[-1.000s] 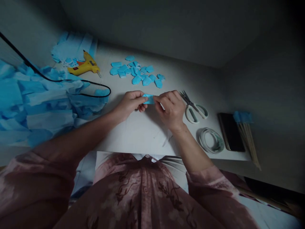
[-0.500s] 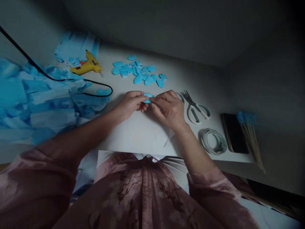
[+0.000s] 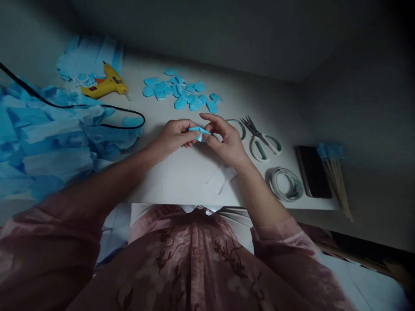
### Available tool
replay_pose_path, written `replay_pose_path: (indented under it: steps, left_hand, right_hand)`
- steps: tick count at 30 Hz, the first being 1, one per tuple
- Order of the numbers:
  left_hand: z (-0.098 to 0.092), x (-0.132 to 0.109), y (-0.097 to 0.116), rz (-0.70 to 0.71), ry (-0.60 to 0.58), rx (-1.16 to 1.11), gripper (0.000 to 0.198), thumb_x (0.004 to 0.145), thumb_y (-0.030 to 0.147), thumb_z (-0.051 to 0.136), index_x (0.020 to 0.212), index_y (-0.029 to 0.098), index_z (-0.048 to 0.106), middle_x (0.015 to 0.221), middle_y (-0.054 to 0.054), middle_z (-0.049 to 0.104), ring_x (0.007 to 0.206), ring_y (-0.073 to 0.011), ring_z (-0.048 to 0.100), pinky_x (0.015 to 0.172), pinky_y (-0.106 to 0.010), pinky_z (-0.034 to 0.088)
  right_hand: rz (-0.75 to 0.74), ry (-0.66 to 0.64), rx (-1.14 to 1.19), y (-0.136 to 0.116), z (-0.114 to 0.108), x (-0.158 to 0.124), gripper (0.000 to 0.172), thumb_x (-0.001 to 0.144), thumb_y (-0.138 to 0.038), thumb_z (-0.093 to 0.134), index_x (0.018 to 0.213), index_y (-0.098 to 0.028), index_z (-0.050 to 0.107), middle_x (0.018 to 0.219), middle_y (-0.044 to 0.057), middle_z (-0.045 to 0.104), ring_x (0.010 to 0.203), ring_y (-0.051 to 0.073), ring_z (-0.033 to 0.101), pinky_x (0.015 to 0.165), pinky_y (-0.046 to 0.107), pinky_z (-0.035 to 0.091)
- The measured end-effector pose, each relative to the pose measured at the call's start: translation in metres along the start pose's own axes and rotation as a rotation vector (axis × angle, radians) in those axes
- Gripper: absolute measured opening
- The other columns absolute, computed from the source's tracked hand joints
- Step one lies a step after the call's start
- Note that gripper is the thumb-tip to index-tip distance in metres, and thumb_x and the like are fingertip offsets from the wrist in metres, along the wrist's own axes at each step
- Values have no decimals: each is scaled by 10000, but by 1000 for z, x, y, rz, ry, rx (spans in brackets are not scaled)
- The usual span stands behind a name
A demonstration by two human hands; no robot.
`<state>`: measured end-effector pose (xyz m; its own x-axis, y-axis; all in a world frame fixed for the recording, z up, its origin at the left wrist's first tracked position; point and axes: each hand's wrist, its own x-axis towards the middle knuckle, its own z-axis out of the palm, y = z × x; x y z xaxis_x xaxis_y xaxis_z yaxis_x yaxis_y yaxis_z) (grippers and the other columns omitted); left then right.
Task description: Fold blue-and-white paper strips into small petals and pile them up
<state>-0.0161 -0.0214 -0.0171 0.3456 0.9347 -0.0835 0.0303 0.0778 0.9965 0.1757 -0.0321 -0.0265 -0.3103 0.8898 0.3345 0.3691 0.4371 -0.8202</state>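
Between my two hands, above the white table point(image 3: 181, 181), is a small piece of light blue fabric point(image 3: 199, 131) with a white underside and a fold in it. My left hand point(image 3: 177, 136) pinches its left end between thumb and fingers. The right end is held by my right hand point(image 3: 225, 140), thumb in front, with the index finger raised off the piece. Just beyond my hands lies a loose group of similar blue cut pieces point(image 3: 195, 103).
At the left lies a heap of blue and white fabric point(image 3: 55, 160), a yellow glue gun point(image 3: 108, 84) and its black cord point(image 3: 129, 111). Scissors point(image 3: 259, 138), tape rolls point(image 3: 285, 185), a phone point(image 3: 313, 170) and blue-tipped sticks point(image 3: 337, 181) are at the right.
The blue piece, flat before, now shows a fold and its white side. My right index finger has lifted away. The whole view has shifted slightly.
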Motion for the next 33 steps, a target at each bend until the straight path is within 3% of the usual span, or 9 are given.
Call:
replay_pose_path:
  steps: [4, 8, 11, 14, 18, 21, 24, 33]
  left_hand:
    - [0, 2, -2, 2, 3, -179, 133, 863, 292, 662, 822, 167, 641, 652, -2, 628, 565, -107, 573, 550, -235, 442]
    - [3, 1, -5, -8, -4, -98, 120, 811, 235, 721, 864, 141, 672, 688, -7, 662, 576, -101, 596, 559, -228, 461]
    - [2, 1, -6, 7, 79, -81, 105, 804, 215, 704, 861, 130, 684, 686, -9, 680, 588, -97, 612, 596, -222, 487]
    - [0, 1, -5, -7, 120, -94, 128, 801, 236, 696, 872, 130, 687, 715, -21, 712, 608, -113, 645, 608, -232, 510]
    - [0, 0, -2, -11, 92, -56, 145, 788, 260, 723, 843, 128, 701, 755, -44, 741, 609, -120, 656, 595, -238, 511]
    - [1, -1, -2, -14, 74, -17, 130, 793, 257, 718, 819, 129, 714, 699, -38, 721, 582, -113, 632, 573, -232, 484]
    - [0, 0, -4, 2, 57, -3, 112, 799, 246, 699, 780, 136, 713, 639, -25, 686, 555, -103, 602, 555, -225, 455]
    - [-2, 0, -7, 20, 56, -2, 156, 797, 287, 708, 751, 138, 714, 636, -21, 666, 565, -104, 584, 564, -236, 440]
  right_hand:
    - [-1, 19, 45, 8, 2, 1, 566, 938, -581, 597, 1400, -254, 575, 895, 16, 653, 818, 168, 622, 787, 319, 556]
    - [-42, 32, 66, 17, 10, 3, 589, 971, -616, 532, 1439, -259, 533, 903, 20, 659, 807, 165, 625, 770, 314, 553]
    - [-31, 16, 39, 20, 6, 6, 578, 992, -604, 506, 1451, -254, 531, 931, 27, 688, 807, 155, 631, 775, 303, 551]
    - [39, 122, -119, 21, -25, 8, 483, 1003, -501, 538, 1401, -236, 602, 1027, 54, 737, 871, 163, 671, 816, 298, 551]
    - [307, 327, -619, 19, -84, 3, 300, 970, -221, 541, 1171, -200, 763, 1131, 110, 776, 1023, 245, 718, 941, 361, 520]
    - [530, 257, -828, 22, -105, -3, 291, 908, -136, 582, 1107, -171, 792, 1092, 133, 794, 1029, 284, 720, 911, 381, 507]
    - [589, 205, -870, 30, -102, -4, 268, 902, -157, 603, 1095, -156, 789, 1045, 128, 792, 986, 273, 708, 860, 372, 488]
    - [584, 240, -908, 45, -88, 2, 288, 962, -173, 489, 1038, -154, 766, 1062, 161, 768, 947, 253, 682, 819, 362, 452]
